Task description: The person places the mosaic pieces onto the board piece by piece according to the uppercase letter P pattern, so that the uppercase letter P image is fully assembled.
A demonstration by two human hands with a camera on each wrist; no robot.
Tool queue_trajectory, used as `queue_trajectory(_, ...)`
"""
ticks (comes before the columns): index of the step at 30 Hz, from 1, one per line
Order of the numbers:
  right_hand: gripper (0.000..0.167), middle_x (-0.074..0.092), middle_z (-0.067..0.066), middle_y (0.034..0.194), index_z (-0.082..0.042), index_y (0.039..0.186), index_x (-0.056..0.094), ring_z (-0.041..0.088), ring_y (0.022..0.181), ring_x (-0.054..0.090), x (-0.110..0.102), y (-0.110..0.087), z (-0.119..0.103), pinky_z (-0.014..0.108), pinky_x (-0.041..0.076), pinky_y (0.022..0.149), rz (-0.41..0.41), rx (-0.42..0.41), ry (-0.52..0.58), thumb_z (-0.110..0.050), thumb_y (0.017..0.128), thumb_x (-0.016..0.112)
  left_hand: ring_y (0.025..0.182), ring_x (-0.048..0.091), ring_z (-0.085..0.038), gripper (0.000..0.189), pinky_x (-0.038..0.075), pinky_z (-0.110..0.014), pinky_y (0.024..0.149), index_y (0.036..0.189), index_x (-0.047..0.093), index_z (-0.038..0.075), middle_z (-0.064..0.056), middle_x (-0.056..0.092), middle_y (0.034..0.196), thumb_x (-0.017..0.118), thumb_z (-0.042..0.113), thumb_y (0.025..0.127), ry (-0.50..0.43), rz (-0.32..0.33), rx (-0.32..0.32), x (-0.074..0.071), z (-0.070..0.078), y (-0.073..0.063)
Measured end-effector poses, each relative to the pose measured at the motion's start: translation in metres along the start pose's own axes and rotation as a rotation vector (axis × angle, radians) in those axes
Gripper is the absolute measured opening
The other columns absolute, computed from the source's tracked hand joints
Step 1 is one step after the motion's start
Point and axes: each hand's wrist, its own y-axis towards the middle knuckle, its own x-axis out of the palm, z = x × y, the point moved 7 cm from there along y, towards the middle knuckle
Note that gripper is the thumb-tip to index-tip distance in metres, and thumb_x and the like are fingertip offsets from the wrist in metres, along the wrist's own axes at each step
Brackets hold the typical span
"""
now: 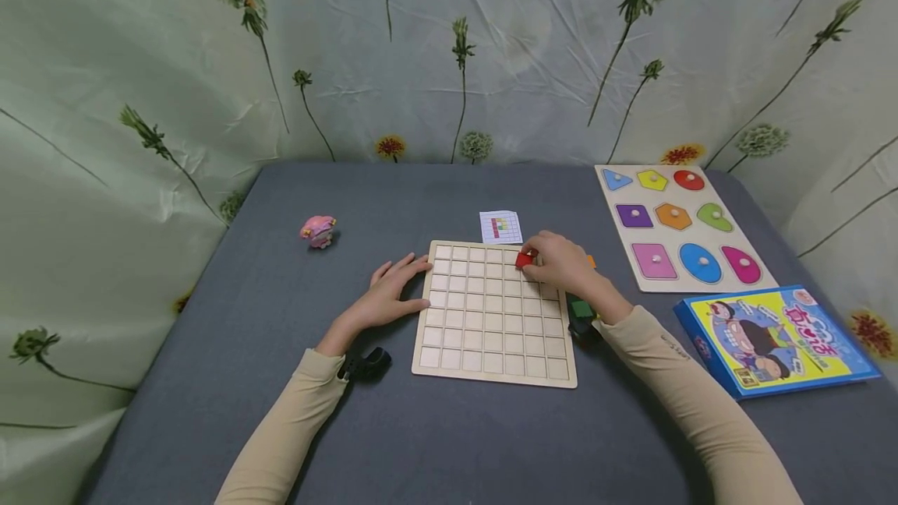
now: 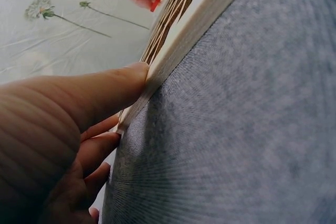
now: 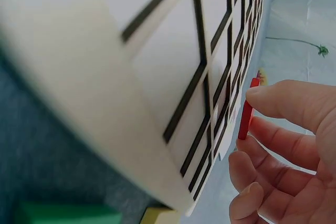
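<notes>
The grid board (image 1: 473, 319) lies flat, its left edge touched by the widely spread left hand (image 1: 384, 296), seemingly for steadiness; over its far side, the right hand (image 1: 564, 265) narrowly pinches a red tile (image 1: 524, 259), probably for precision.

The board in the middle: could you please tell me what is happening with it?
A person's right hand pinches a red tile at the far part of the board, while the left hand touches its left edge. Just beyond the board lies a card with a coloured grid pattern. A green block is beside the right edge.
</notes>
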Motion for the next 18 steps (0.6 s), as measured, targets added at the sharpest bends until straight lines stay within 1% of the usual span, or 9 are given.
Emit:
queue_trajectory(9,0.023,0.065,0.011,0.095,-0.005,0.099,0.069,0.020,0.077,0.060,0.008,0.004,-0.013,0.033,0.050,0.063,-0.019,-0.031,-0.033,-0.020,0.081,0.069,0.146,0.018,-0.033,0.063,0.003,-0.056,0.114,0.141,0.041,0.008,-0.012,0.033,0.153,0.066,0.024,0.086,0.000,0.007,-0.003,-0.001,0.000,0.001)
queue_trajectory(18,0.022,0.064,0.010,0.095,-0.007,0.100,0.069,0.019,0.077,0.058,0.016,0.008,-0.022,0.031,0.048,0.062,-0.045,-0.043,-0.029,-0.019,0.082,0.068,0.146,0.019,-0.033,0.062,0.004,-0.057,0.113,0.140,0.042,0.008,-0.012,0.033,0.153,0.067,0.024,0.086,0.002,0.003,0.001,0.000,0.000,0.001)
